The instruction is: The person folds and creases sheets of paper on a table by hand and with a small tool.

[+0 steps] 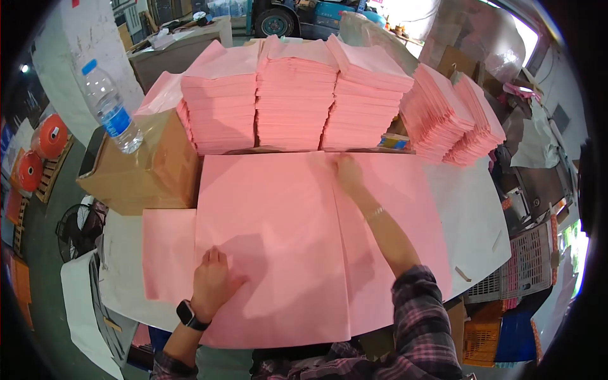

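Note:
A large pink sheet (278,209), paper or thin fabric, lies flat in front of me. Its right side overlaps another pink sheet (405,215). My left hand (214,282) rests open near the left edge of the large sheet, palm down with the thumb apart. At the far right corner of that sheet, my right hand (348,176) is closed, the fingers curled at its edge; the fingertips are partly hidden. To the left lies a smaller folded pink piece (168,253).
Tall stacks of folded pink sheets (296,95) line the table's far side, with leaning stacks (437,114) at right. A cardboard box (149,171) carries a water bottle (113,111) at left. The white tabletop (475,221) shows at right, beside plastic crates (525,259).

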`<state>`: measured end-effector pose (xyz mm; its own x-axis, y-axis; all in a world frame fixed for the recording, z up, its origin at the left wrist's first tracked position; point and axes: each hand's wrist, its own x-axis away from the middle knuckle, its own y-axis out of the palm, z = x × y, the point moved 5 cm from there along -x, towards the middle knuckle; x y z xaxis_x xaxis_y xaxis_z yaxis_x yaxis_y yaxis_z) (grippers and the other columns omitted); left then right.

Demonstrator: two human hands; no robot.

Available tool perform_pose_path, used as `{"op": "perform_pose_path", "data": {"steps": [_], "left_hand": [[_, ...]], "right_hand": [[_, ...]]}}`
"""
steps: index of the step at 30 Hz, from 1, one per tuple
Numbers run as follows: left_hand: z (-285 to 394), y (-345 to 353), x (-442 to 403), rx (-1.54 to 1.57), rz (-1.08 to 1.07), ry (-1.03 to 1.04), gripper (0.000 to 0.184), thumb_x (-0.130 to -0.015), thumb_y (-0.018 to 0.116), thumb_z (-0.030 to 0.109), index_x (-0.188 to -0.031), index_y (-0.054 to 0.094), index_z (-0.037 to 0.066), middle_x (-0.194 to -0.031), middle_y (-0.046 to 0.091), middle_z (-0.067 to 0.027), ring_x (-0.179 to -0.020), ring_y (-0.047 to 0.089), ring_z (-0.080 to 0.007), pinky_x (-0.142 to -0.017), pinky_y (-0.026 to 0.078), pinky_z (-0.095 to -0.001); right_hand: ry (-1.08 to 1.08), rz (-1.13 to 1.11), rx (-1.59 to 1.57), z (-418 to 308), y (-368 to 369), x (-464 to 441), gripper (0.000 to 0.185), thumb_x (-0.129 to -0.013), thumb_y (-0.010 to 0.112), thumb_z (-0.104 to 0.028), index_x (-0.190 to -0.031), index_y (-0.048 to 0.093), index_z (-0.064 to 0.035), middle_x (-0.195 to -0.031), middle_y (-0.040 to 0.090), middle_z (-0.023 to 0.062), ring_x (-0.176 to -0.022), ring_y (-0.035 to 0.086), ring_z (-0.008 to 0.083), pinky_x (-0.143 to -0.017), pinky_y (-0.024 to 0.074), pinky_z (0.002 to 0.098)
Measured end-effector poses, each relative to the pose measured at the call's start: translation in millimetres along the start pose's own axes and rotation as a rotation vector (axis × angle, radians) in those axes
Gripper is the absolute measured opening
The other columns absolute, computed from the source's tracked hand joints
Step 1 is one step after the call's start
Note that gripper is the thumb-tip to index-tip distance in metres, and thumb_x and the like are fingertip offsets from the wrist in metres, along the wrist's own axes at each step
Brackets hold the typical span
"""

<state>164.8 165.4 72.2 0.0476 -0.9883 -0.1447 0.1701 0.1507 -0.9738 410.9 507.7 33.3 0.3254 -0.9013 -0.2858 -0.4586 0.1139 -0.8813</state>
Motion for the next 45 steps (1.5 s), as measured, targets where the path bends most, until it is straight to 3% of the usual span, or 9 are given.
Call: {"op": "perform_pose_path", "data": {"steps": [7,9,12,14,17,22,24,32,45], "left_hand": [[-0.2,-1.9,-3.6,0.085,-0.1,-0.067,0.058,-0.076,0.076,0.039,-0.108,0.058,-0.005,-0.112,0.06,-0.0254,-0.1,0.059,-0.0395,-0.083,0.052,-0.0445],[-5.7,0.7,-2.9,0.038,-0.087,-0.115,0.047,-0.082,0.07,0.034,-0.107,0.058,-0.004,-0.11,0.061,-0.0255,-0.099,0.059,-0.0407,-0.085,0.051,-0.0463],[-7.3,5.0,1.1,-0.053,-0.067,0.05,0.036,-0.086,0.066,0.029,-0.1,0.059,-0.004,-0.105,0.061,-0.0264,-0.098,0.059,-0.0414,-0.086,0.05,-0.0472],[-3.3,0.8,6.3,0.002,-0.111,0.021,0.035,-0.085,0.066,0.029,-0.096,0.059,-0.003,-0.102,0.061,-0.0255,-0.096,0.059,-0.0411,-0.084,0.05,-0.0468],[-13.4,2.7,2.1,0.034,-0.009,0.045,0.038,-0.081,0.071,0.03,-0.096,0.059,-0.002,-0.096,0.061,-0.0223,-0.092,0.06,-0.0399,-0.079,0.05,-0.0467],[-11.8,3.1,2.3,-0.004,-0.015,0.066,0.044,-0.077,0.074,0.036,-0.096,0.062,-0.002,-0.095,0.063,-0.0199,-0.092,0.062,-0.0364,-0.08,0.052,-0.0442],[-11.4,2.2,0.5,0.006,-0.06,0.03,0.046,-0.076,0.075,0.036,-0.098,0.062,-0.002,-0.097,0.063,-0.0191,-0.093,0.062,-0.0354,-0.081,0.052,-0.0434],[-14.4,3.4,1.4,0.012,-0.077,0.014,0.049,-0.076,0.076,0.036,-0.102,0.062,-0.003,-0.1,0.063,-0.0179,-0.095,0.062,-0.0343,-0.082,0.052,-0.042],[3.2,8.9,18.5,-0.045,-0.02,0.049,0.047,-0.082,0.067,0.024,-0.119,0.054,-0.002,-0.122,0.054,-0.0205,-0.11,0.056,-0.0388,-0.094,0.047,-0.0438]], "right_hand": [[-0.235,0.341,0.124,-8.9,-32.4,-6.6,0.009,-0.077,0.067,-0.007,-0.081,0.072,-0.0133,-0.081,0.067,0.0068,-0.089,0.061,0.0245,-0.079,0.0454,0.0411],[-0.492,0.319,0.173,-12.0,-36.2,37.6,0.014,-0.073,0.069,-0.008,-0.083,0.073,-0.0169,-0.08,0.066,0.0021,-0.088,0.059,0.0208,-0.079,0.0433,0.0395],[-0.645,0.112,0.286,-25.3,-66.6,153.6,0.025,-0.069,0.069,-0.011,-0.091,0.074,-0.0195,-0.086,0.067,-0.0024,-0.086,0.057,0.0182,-0.079,0.0425,0.04],[-0.757,-0.082,-0.004,-14.8,-98.7,305.6,0.033,-0.069,0.066,-0.013,-0.1,0.073,-0.0184,-0.096,0.068,-0.0005,-0.095,0.058,0.0191,-0.086,0.0429,0.0426],[-1.123,-0.372,0.169,-17.0,-118.1,448.9,0.036,-0.074,0.067,-0.011,-0.11,0.069,-0.015,-0.104,0.064,0.0053,-0.104,0.06,0.0247,-0.092,0.0448,0.0424],[-0.625,-0.548,-0.321,-41.1,-153.5,439.4,0.023,-0.084,0.066,-0.014,-0.107,0.065,-0.0109,-0.101,0.063,0.0083,-0.096,0.062,0.0309,-0.083,0.0491,0.042],[-0.095,-0.496,-0.334,-30.6,-148.8,410.5,0.025,-0.086,0.069,-0.023,-0.106,0.062,-0.0097,-0.098,0.06,0.0101,-0.088,0.062,0.0337,-0.073,0.0516,0.0416],[-0.412,-0.464,-0.035,-65.4,-134.1,366.5,0.038,-0.075,0.078,-0.027,-0.107,0.062,-0.014,-0.1,0.058,0.0069,-0.082,0.064,0.0311,-0.064,0.0532,0.0382],[-0.526,-0.359,-0.318,-57.9,-130.2,370.0,0.02,-0.074,0.075,-0.013,-0.093,0.068,-0.0122,-0.102,0.065,0.0042,-0.08,0.067,0.0247,-0.064,0.0544,0.0352]]}}
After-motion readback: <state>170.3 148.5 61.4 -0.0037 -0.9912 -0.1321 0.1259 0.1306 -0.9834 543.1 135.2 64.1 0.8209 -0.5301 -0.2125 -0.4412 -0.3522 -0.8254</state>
